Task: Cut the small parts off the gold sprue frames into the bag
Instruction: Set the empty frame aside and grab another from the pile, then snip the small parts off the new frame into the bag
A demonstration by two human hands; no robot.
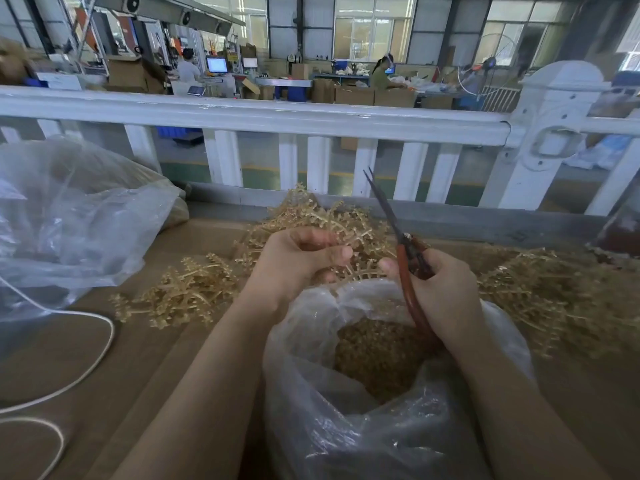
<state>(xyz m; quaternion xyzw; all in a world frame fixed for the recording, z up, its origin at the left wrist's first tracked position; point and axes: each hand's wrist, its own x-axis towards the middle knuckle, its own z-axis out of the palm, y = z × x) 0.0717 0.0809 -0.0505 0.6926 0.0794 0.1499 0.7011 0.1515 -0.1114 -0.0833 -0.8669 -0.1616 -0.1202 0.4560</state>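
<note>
My left hand point(298, 261) grips a gold sprue frame point(349, 225) above the open mouth of a clear plastic bag point(346, 420). Inside the bag lies a heap of small gold parts point(374, 355). My right hand point(440, 289) holds red-handled scissors point(407, 271) with the blades pointing up and away, nearly together. The right thumb touches the sprue frame's lower edge. The two hands sit close together over the bag.
Loose gold sprue frames lie on the brown cardboard table point(156, 358): one pile at the left point(183, 294), a larger one at the right point(554, 299). A big clear bag point(69, 220) fills the left side. A white cord point(86, 372) loops at the lower left. A white railing point(311, 119) runs behind.
</note>
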